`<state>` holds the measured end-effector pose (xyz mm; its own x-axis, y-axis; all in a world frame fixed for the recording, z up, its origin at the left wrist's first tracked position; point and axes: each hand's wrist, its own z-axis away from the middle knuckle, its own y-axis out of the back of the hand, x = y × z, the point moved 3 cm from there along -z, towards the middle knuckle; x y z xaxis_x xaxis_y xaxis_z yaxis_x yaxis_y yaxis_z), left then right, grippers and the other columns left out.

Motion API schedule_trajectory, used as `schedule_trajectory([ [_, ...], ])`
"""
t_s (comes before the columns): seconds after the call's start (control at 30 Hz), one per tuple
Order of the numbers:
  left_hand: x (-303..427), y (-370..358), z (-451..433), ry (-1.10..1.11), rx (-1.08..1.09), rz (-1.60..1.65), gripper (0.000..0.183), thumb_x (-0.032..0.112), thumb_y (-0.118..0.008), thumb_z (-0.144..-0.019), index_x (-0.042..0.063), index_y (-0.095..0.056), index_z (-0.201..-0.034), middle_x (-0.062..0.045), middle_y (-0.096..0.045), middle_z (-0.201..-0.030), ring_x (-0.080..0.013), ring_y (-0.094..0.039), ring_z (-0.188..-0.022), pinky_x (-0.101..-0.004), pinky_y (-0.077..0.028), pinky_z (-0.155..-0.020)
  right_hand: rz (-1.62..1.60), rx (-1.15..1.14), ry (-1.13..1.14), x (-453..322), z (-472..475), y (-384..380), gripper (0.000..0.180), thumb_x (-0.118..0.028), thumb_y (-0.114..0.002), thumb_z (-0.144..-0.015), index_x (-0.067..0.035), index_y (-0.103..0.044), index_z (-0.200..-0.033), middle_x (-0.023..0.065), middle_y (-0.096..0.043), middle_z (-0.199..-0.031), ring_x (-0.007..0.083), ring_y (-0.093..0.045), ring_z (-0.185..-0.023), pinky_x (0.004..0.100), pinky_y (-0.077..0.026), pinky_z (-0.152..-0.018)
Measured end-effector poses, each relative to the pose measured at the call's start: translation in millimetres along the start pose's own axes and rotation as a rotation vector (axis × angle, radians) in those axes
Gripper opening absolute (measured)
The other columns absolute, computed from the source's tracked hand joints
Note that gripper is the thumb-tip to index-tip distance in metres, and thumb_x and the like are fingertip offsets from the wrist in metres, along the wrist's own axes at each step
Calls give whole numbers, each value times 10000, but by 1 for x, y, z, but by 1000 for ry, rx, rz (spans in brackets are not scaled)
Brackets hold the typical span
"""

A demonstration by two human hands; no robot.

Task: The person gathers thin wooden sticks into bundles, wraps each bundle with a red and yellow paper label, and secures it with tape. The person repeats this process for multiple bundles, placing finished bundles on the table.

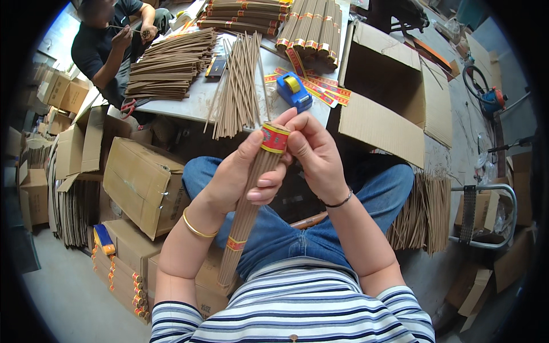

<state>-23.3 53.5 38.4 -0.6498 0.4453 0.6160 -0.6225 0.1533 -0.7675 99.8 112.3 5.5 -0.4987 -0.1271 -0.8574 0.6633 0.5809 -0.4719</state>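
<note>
A long bundle of brown incense sticks [246, 210] slants over my lap, its top end toward the table. Around that end runs a red and yellow paper band [275, 138], and a narrower band [236, 243] circles it lower down. My left hand [246, 171] grips the bundle just below the wide band, thumb on the band's edge. At the band's right edge my right hand [315, 150] has its thumb and forefinger pinched together. Whether a bit of tape sits between them is too small to tell. A blue tape dispenser [294, 91] stands on the table just beyond my hands.
On the white table [195, 108] lie loose incense sticks [240, 85], a stacked pile of sticks [169, 64], banded bundles [311, 30] and paper strips [317, 88]. Red-handled scissors [128, 108] rest at its left edge. An open carton [386, 77] stands right; a co-worker [105, 47] sits far left holding sticks.
</note>
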Motion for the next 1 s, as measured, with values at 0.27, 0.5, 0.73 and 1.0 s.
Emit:
schedule_trajectory([
  [0.27, 108, 20, -67, -421, -78, -73, 628, 520, -379, -1022, 20, -377, -1402, 26, -438, -750, -30, -439, -574, -188, -409, -519, -67, -268, -185, 41, 47, -23, 609, -422, -536, -988, -57, -312, -1422, 93, -517, -1248, 182, -491, -1220, 360, -379, -1055],
  [0.5, 138, 48, -145, -498, 350, -362, 604, 488, -273, -1043, -22, -454, -1312, -208, -636, -1167, -252, -642, -1041, -365, -528, -942, 248, 95, -185, 21, 30, 13, 495, -182, -572, -984, -25, -311, -1375, 74, -536, -924, 77, -514, -610, 199, -423, -524],
  [0.73, 90, 82, -179, -444, 202, -561, 520, 197, -511, -1007, 30, -310, -1456, -91, -644, -1029, -134, -639, -856, -274, -537, -769, 356, 170, -139, 16, -69, 50, 555, -213, -528, -1010, 8, -275, -1452, 80, -531, -1047, 120, -564, -897, 262, -505, -778],
  [1.0, 173, 182, -328, -430, 547, -1231, 585, 177, -543, -955, 51, -315, -1479, -171, -655, -1019, -253, -657, -909, -369, -531, -814, 245, 162, -284, 34, -10, 108, 449, -149, -530, -1005, -4, -412, -1413, 83, -598, -1064, 115, -585, -944, 251, -486, -869],
])
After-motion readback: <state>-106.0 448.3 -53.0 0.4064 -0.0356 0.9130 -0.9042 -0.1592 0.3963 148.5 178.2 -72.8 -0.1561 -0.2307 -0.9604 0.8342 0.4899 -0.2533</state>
